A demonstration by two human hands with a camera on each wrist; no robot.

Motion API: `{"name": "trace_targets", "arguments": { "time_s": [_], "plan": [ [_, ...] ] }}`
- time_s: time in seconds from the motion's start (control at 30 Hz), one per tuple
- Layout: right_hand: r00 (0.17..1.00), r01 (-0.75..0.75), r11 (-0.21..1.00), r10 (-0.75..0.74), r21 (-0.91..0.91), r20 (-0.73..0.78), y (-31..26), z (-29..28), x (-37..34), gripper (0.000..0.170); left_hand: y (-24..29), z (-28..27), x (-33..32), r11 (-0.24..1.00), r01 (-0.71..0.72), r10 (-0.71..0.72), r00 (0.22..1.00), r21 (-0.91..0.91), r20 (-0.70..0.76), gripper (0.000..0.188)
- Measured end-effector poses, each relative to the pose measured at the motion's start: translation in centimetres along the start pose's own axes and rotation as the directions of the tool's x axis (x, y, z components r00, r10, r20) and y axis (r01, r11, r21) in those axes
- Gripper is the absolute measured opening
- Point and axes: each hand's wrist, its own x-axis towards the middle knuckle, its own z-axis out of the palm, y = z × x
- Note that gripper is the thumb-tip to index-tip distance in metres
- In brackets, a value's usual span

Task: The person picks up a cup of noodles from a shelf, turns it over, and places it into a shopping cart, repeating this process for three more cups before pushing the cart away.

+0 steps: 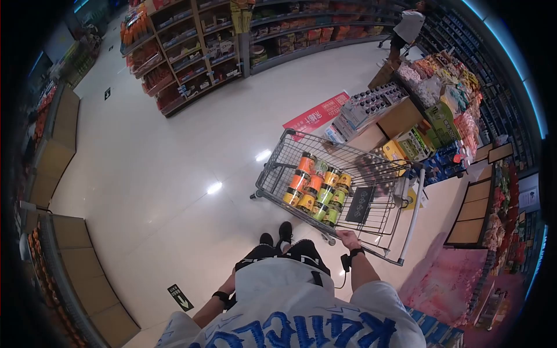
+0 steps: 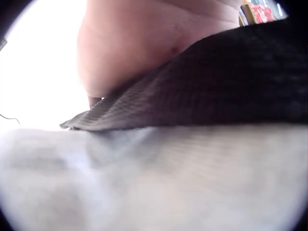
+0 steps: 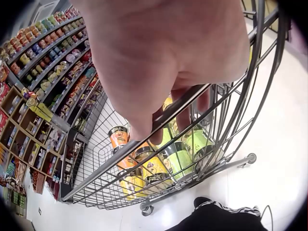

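Note:
A wire shopping cart stands ahead and to the right of me. My right hand grips its near side rim; in the right wrist view the fingers of that hand curl over the bar. Inside the basket, several black-lidded tubs with orange, yellow and green labels are grouped toward one end. My left hand hangs low beside the black shorts. Close up in the left wrist view, that hand lies against dark cloth, its fingers mostly hidden.
Promotional stacks of boxes and bagged goods stand just beyond the cart. A wooden shelf unit rises at the back. Low display counters line the left. Another person is at the far right. A pink-draped stand is near right.

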Motion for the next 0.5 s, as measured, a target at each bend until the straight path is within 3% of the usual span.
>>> {"name": "trace_targets", "arguments": {
  "time_s": [0.07, 0.1, 0.17, 0.2, 0.43, 0.5],
  "plan": [
    [0.997, -0.004, 1.000, 0.002, -0.016, -0.078, 0.8, 0.1, 0.1, 0.047, -2.7, -0.4, 1.5, 0.957, -0.234, 0.233, 0.972, 0.170, 0.026, 0.077],
    [0.993, -0.005, 0.999, 0.001, -0.032, -0.115, 1.1, 0.2, 0.4, 0.045, -2.5, -0.7, 1.1, 0.958, -0.228, 0.226, 0.974, 0.171, 0.032, 0.077],
    [0.988, 0.013, 0.999, -0.019, -0.042, -0.153, 1.3, 0.0, 0.3, 0.042, -0.2, -1.1, 0.6, 0.923, 0.042, 0.018, 0.988, 0.383, -0.151, 0.075],
    [0.988, 0.013, 1.000, -0.016, -0.019, -0.157, 0.8, 1.2, 1.0, 0.042, 6.6, -1.1, -0.4, 0.823, 0.163, -0.037, 0.971, 0.544, -0.235, 0.074],
    [0.995, 0.001, 0.999, 0.002, 0.033, -0.099, 2.0, -2.7, 1.1, 0.044, 6.0, 2.7, 1.8, 0.689, 0.155, -0.063, 0.986, 0.708, -0.154, 0.081],
    [0.997, 0.051, 0.999, -0.051, -0.011, -0.051, 3.1, -4.4, 1.4, 0.049, 5.4, 5.2, 2.5, 0.754, 0.172, -0.095, 0.984, 0.634, -0.153, 0.087]
  ]
}}
